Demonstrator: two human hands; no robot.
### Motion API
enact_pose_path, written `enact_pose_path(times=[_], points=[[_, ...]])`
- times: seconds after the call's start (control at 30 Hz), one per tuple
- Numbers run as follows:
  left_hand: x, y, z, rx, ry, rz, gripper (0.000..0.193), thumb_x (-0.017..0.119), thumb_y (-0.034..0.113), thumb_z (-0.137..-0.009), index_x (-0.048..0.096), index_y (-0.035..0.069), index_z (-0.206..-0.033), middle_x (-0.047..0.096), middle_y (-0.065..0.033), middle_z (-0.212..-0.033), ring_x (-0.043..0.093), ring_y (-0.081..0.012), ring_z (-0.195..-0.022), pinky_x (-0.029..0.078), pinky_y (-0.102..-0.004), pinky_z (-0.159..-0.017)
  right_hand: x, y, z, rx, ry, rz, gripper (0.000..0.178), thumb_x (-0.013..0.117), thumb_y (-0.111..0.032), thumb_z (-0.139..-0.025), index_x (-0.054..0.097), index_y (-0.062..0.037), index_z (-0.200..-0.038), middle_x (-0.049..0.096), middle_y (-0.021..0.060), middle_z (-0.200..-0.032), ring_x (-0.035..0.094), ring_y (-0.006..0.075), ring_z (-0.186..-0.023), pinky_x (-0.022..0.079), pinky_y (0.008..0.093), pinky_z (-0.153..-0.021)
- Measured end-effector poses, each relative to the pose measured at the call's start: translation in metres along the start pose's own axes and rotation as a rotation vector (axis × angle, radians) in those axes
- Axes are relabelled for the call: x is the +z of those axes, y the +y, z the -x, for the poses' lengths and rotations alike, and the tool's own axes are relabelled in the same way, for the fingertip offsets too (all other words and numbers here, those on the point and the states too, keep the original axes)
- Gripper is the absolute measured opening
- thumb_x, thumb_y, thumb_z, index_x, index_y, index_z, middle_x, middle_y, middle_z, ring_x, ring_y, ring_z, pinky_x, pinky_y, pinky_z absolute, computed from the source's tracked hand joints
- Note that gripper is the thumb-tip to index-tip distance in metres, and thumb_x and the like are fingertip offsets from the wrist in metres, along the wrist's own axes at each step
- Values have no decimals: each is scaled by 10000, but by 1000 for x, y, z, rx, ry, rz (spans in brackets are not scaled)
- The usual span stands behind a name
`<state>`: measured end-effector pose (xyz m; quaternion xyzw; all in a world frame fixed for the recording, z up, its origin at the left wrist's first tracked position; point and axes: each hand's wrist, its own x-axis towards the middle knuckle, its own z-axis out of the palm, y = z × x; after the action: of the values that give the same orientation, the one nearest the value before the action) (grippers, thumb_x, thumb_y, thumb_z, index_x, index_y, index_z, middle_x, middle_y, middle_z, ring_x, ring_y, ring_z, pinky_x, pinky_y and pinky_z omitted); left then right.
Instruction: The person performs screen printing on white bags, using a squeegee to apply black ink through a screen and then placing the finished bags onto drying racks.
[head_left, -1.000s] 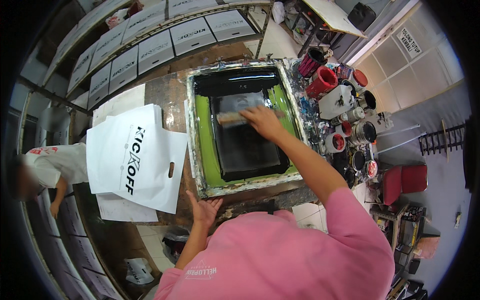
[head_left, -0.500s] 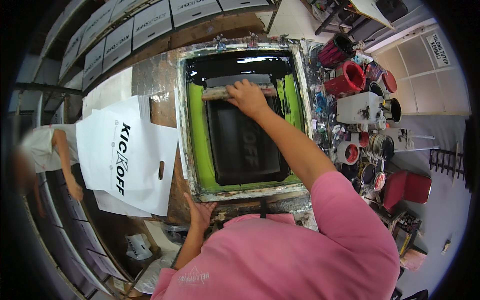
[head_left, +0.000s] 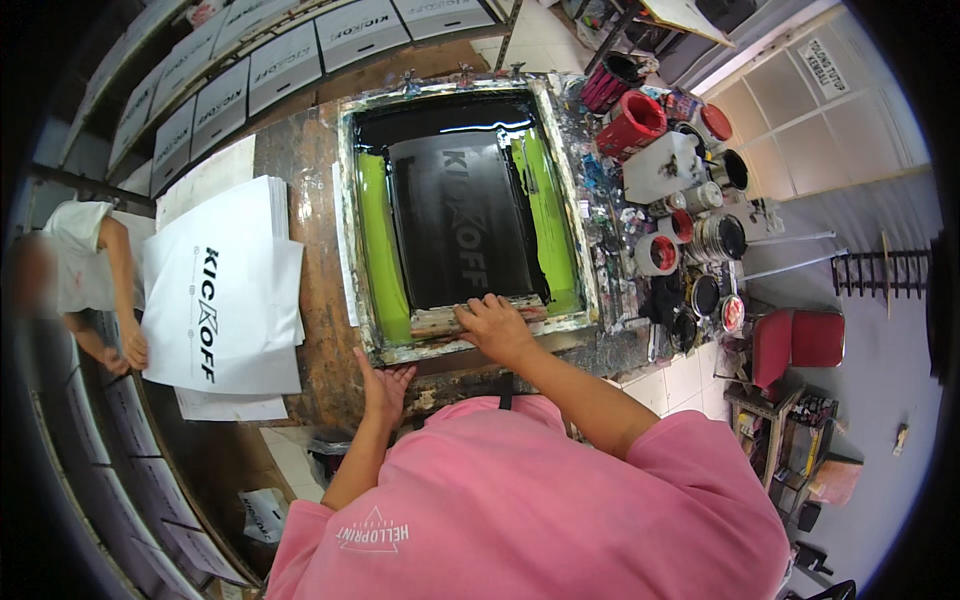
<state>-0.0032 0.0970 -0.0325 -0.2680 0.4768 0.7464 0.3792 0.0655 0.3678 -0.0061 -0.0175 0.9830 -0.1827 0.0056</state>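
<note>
A screen-printing frame [head_left: 571, 200] with a black inked mesh and green tape strips lies flat on a stained work table [head_left: 300, 170]. My right hand [head_left: 496, 327] grips a wooden-handled squeegee [head_left: 440, 320] at the frame's near edge. My left hand [head_left: 384, 386] presses flat on the frame's near left corner, fingers spread. A stack of white printed bags [head_left: 225, 290] lies to the left of the frame.
Paint cans, red tubs and a white jug [head_left: 668, 165] crowd the table's right side. Another person [head_left: 85, 275] at the left touches the bag stack. Racks of printed white bags [head_left: 300, 50] run along the back and left. A red stool [head_left: 795, 340] stands at right.
My right hand has pulled the squeegee from the far end of the screen down to its near edge. My left hand stays at the frame's near left corner.
</note>
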Motion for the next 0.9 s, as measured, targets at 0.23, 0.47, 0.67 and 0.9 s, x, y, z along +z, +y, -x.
enact_pose_path(times=[0.23,0.47,0.67,0.9], points=[[3,5,9,61,-93,33,1104,405,903,-923,350,15,-1576,559,-224,-1423,580,-341,-1275,438,-481,-1143,-55,-12,-9,14,-20,19,406,741,-403,-920,645,-75,-1139,620,117,-1100,608,333,-1116,517,485,-983],[19,58,76,402,-363,41,756,419,693,-1062,494,48,-1450,599,-205,-1406,607,-362,-1295,453,-499,-1155,-140,-80,3,51,425,281,401,721,-389,-908,654,-80,-1154,630,103,-1085,584,301,-1073,365,626,-1066],[59,76,8,1245,109,-1391,772,474,650,-1051,464,73,-1564,423,-267,-1609,323,-422,-1551,197,-640,-1261,-247,-75,-72,-58,628,315,369,687,-451,-885,678,-90,-964,629,84,-894,588,291,-899,382,526,-943],[44,15,-36,927,280,-2011,1087,356,825,-974,318,-38,-1634,227,-251,-1729,66,-382,-1640,-146,-770,-1176,-308,-69,-120,-65,680,335,379,666,-453,-925,691,-76,-903,674,82,-861,631,275,-868,390,500,-932]])
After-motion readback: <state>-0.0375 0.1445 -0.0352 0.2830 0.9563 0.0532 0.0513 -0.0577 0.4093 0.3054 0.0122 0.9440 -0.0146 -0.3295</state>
